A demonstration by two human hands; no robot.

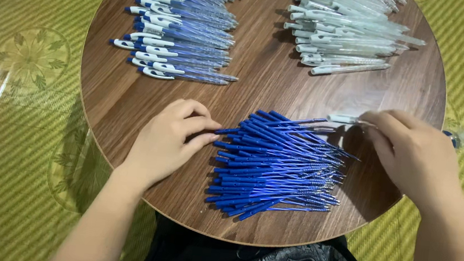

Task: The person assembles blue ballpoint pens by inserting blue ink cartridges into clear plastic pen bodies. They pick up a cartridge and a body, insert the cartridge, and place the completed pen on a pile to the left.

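Note:
A pile of blue pen refills (274, 163) lies on the near part of a round wooden table (259, 87). My left hand (171, 139) rests at the pile's left edge, its fingertips pinching the end of one blue refill. My right hand (411, 153) is at the table's right side and holds a clear pen barrel (346, 119) by its end, with the barrel pointing left above the pile.
A stack of assembled blue and white pens (182, 29) lies at the far left of the table. A stack of clear empty pen barrels (343, 30) lies at the far right. A green patterned mat (19, 98) covers the floor around the table.

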